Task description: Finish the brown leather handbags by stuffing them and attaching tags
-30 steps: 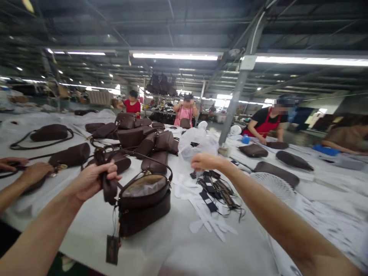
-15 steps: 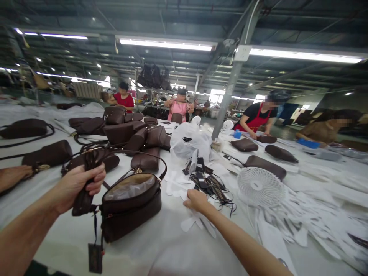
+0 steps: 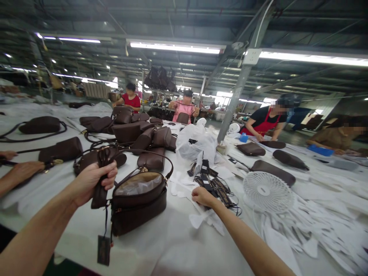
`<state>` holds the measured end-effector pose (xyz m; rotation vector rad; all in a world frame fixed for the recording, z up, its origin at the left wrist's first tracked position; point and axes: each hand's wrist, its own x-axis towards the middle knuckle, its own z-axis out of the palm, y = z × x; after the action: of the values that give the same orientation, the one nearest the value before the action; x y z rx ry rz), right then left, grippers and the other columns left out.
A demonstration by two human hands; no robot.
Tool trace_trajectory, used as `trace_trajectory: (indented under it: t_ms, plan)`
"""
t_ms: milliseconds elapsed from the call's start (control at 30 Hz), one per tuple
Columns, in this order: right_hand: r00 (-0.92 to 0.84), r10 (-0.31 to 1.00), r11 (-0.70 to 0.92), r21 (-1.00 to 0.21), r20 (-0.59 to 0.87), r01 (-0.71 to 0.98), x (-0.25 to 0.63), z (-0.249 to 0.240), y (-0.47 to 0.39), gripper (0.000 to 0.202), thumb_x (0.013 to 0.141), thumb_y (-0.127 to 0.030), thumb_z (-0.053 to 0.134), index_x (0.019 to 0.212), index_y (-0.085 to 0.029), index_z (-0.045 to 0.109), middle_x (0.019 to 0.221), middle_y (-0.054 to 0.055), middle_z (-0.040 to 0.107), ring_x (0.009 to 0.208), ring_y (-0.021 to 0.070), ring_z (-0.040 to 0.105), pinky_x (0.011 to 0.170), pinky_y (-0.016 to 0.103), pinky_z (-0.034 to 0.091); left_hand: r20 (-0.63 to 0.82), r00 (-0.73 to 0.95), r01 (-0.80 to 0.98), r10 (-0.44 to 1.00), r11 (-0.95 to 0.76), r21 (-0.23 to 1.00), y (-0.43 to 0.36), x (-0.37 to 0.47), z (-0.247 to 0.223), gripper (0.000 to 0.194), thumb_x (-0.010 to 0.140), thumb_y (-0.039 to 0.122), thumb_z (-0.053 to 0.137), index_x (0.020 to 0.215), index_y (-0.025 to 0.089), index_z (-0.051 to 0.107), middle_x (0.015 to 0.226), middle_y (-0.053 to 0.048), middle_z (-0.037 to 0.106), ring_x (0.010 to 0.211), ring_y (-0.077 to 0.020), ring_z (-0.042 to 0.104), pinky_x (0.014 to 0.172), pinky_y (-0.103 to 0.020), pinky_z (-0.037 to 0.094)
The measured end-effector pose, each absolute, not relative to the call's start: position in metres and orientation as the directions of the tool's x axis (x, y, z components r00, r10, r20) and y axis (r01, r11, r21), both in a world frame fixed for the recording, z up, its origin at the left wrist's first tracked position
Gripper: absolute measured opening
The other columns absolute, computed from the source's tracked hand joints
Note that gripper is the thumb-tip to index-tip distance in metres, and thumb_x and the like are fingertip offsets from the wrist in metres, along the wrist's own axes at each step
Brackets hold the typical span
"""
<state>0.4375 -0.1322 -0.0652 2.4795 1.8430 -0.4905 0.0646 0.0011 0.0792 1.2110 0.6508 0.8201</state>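
My left hand (image 3: 96,184) is closed around the gathered dark strap (image 3: 101,188) of a brown handbag. That handbag (image 3: 139,211) stands on the white-covered table with its top open and clear plastic showing inside. A black tag (image 3: 103,250) hangs from a cord beside it. To the right, my right hand (image 3: 202,196) has its fingers curled together over white paper pieces (image 3: 198,220), at the near edge of a pile of black tags (image 3: 220,189). Whatever lies between its fingertips is hidden.
Brown bags (image 3: 129,132) are heaped behind the open one. A white fan (image 3: 267,191) and many white cutouts (image 3: 304,226) lie right. At far left, another person's hands (image 3: 27,170) hold a bag's strap. Several people work across the table.
The whole view has shifted, so most things appear further right. My left hand keeps its hold on the strap; my right hand stays low beside the tags. Another person's second hand now shows at the left edge.
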Motion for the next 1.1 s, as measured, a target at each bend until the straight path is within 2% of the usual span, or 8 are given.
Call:
trace_trajectory:
  t_ms: [100,333,467,633,733,800,967,1100]
  plan:
    - [0.303,0.942,-0.320,-0.115,-0.145,0.940,0.429,-0.071,-0.137,0.020,0.087,-0.017,0.051,0.091,-0.017,0.071,0.100,0.008,0.073,0.097,0.0210,0.065,0.072,0.026,0.043,0.000,0.571,-0.210,0.821,0.146,0.967,0.004,0.061,0.074,0.025,0.081,0.017,0.065,0.065,0.016,0.046,0.057,0.006,0.042,0.042,-0.0035,0.030,0.038,-0.016,0.033]
    - [0.342,0.940,-0.341,-0.080,-0.006,0.936,0.426,-0.069,-0.140,0.021,0.091,-0.020,0.045,0.096,-0.017,0.065,0.105,0.014,0.069,0.098,0.0245,0.063,0.074,0.029,0.039,-0.029,0.568,-0.208,0.822,0.177,0.962,0.010,0.057,0.069,0.042,0.064,0.034,0.083,0.067,0.017,0.045,0.055,0.008,0.043,0.041,-0.0024,0.030,0.036,-0.015,0.035]
    - [0.260,0.964,-0.264,-0.161,-0.047,0.951,0.427,-0.067,-0.149,0.013,0.088,-0.023,0.053,0.087,-0.018,0.064,0.094,0.009,0.071,0.089,0.0215,0.064,0.073,0.027,0.039,-0.036,0.535,-0.195,0.844,0.164,0.967,0.009,0.061,0.072,0.043,0.059,0.034,0.085,0.066,0.016,0.047,0.055,0.008,0.043,0.041,-0.0023,0.031,0.036,-0.015,0.035]
    - [0.139,0.985,-0.164,-0.325,-0.100,0.931,0.429,-0.069,-0.175,0.038,0.098,-0.024,0.028,0.088,-0.018,0.064,0.081,0.003,0.070,0.073,0.0133,0.063,0.068,0.022,0.042,-0.057,0.560,-0.177,0.827,0.187,0.966,0.009,0.061,0.069,0.032,0.068,0.028,0.078,0.067,0.017,0.048,0.055,0.007,0.042,0.041,-0.0034,0.031,0.037,-0.016,0.035]
    - [0.088,0.988,-0.126,-0.347,-0.124,0.929,0.428,-0.071,-0.185,0.016,0.085,-0.021,0.051,0.092,-0.020,0.066,0.094,0.004,0.069,0.086,0.0161,0.062,0.074,0.024,0.041,-0.054,0.571,-0.184,0.819,0.192,0.964,0.011,0.059,0.067,0.025,0.074,0.024,0.072,0.069,0.017,0.048,0.057,0.007,0.042,0.042,-0.0034,0.031,0.039,-0.016,0.034]
    - [0.105,0.984,-0.147,-0.334,-0.142,0.931,0.425,-0.074,-0.186,0.018,0.075,-0.016,0.059,0.091,-0.020,0.066,0.097,0.005,0.067,0.089,0.0183,0.059,0.074,0.025,0.039,-0.050,0.577,-0.180,0.815,0.187,0.966,0.011,0.060,0.068,0.023,0.076,0.022,0.069,0.069,0.017,0.047,0.058,0.006,0.042,0.042,-0.0034,0.031,0.040,-0.016,0.034]
    - [0.171,0.962,-0.237,-0.333,-0.214,0.913,0.422,-0.075,-0.170,0.011,0.061,-0.013,0.066,0.069,-0.019,0.062,0.071,0.001,0.062,0.071,0.0172,0.056,0.062,0.025,0.034,-0.036,0.570,-0.169,0.821,0.160,0.973,0.005,0.067,0.076,0.027,0.073,0.025,0.071,0.070,0.017,0.046,0.056,0.007,0.042,0.042,-0.0037,0.032,0.039,-0.016,0.032]
    - [0.148,0.979,-0.191,-0.400,-0.137,0.896,0.422,-0.056,-0.162,0.008,0.065,-0.013,0.060,0.066,-0.019,0.055,0.072,0.000,0.060,0.077,0.0172,0.057,0.068,0.026,0.037,-0.011,0.603,-0.151,0.798,0.128,0.980,0.001,0.070,0.078,0.036,0.069,0.034,0.076,0.074,0.018,0.045,0.055,0.008,0.043,0.041,-0.0037,0.033,0.039,-0.016,0.032]
